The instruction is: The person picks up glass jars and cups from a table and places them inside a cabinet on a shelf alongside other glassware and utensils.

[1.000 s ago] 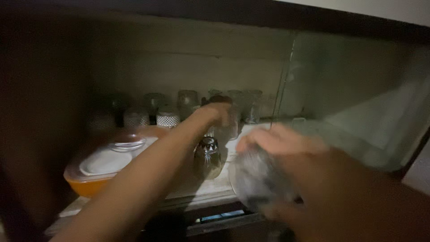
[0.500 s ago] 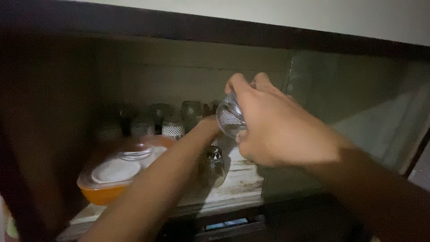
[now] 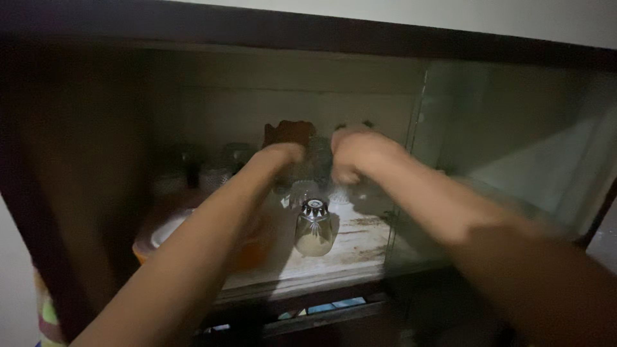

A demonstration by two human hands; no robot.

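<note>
Place: a dark wooden cabinet (image 3: 83, 193) with a pale shelf (image 3: 347, 247) and a glass door (image 3: 514, 148) at the right side.
Left hand: the left hand (image 3: 279, 157) is deep inside the cabinet, near the back row of glasses (image 3: 225, 164); fingers seem curled, but I cannot tell if they hold something (the picture is blurred there).
Right hand: the right hand (image 3: 357, 154) is just beside the left one, closed like a fist among the glasses; what it clamps I cannot tell.
Nearest thing: a cut glass (image 3: 313, 226) stands upside down on the shelf, below and between both hands, touching neither.
Its axis: long axis is vertical, the mouth points down, the patterned base points up.
Left part: an orange dish (image 3: 154, 241), mostly hidden behind the left forearm.
</note>
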